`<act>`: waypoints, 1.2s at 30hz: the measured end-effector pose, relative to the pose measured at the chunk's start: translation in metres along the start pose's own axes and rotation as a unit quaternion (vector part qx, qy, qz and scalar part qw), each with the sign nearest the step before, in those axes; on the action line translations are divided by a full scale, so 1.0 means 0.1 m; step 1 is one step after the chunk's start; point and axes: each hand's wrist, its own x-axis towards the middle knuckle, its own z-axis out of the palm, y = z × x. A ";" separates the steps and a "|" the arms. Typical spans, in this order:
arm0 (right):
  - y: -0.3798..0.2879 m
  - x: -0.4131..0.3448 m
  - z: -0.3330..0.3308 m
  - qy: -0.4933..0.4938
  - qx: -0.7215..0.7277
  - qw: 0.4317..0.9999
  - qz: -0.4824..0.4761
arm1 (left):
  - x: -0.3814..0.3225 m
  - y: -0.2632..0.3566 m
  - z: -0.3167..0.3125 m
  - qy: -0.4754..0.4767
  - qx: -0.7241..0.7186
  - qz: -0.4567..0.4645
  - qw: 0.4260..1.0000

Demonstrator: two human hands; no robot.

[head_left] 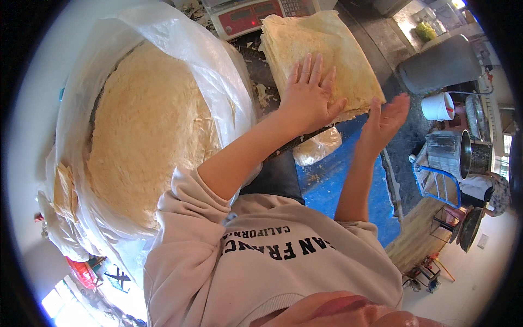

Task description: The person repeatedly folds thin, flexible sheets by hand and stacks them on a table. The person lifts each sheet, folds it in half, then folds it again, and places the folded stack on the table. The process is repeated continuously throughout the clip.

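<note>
My left hand [312,92] lies flat, fingers spread, on a folded stack of thin pale-yellow sheets of food [314,39], which look like flatbread or bean curd skin. At the stack's near right corner is my right hand [384,122], slightly blurred, with thumb and fingers apart. Its thumb overlaps the corner in view; whether it touches I cannot tell. To the left, a large round pile of similar sheets [143,126] sits inside an open clear plastic bag [220,77]. The stack rests on a dark tabletop [255,67] strewn with flakes.
Behind the stack stands a red-and-white digital scale [245,18]. A tied plastic bag [318,147] hangs or lies below the table edge, over blue flooring [343,184]. Rightward are a white bucket [437,106], a large metal pot [447,153], a blue-framed cart [437,184] and another person [478,188].
</note>
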 end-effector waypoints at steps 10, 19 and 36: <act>-0.04 1.29 0.67 -0.369 -0.497 0.765 -0.174 | 0.65 -0.30 -0.53 -0.224 0.015 -0.011 0.974; 1.64 1.85 1.13 -0.449 -0.494 0.735 -0.118 | 0.81 -1.19 0.26 -0.157 0.068 -0.197 0.965; 1.72 2.19 0.97 -0.418 -0.429 0.783 -0.168 | -1.84 -0.14 -1.03 -0.065 -0.242 0.073 0.965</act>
